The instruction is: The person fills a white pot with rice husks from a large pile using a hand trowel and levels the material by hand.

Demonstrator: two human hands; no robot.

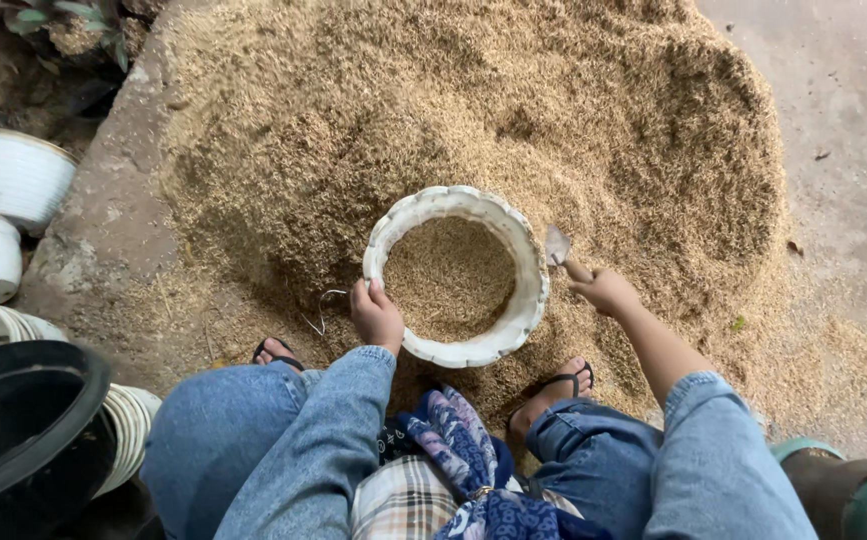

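- While sitting at frame centre, the white pot (527, 300) is holding husk (448, 275).
- Left hand (377, 316) is gripping its near rim.
- Right hand (605, 290) is clasping a small trowel (557, 245) just beside it.
- White pots (8, 175) are standing at the left edge.

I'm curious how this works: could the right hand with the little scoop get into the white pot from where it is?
Probably yes. The right hand holds the small trowel just outside the white pot, whose top is open. The left hand grips the far rim, out of the way.
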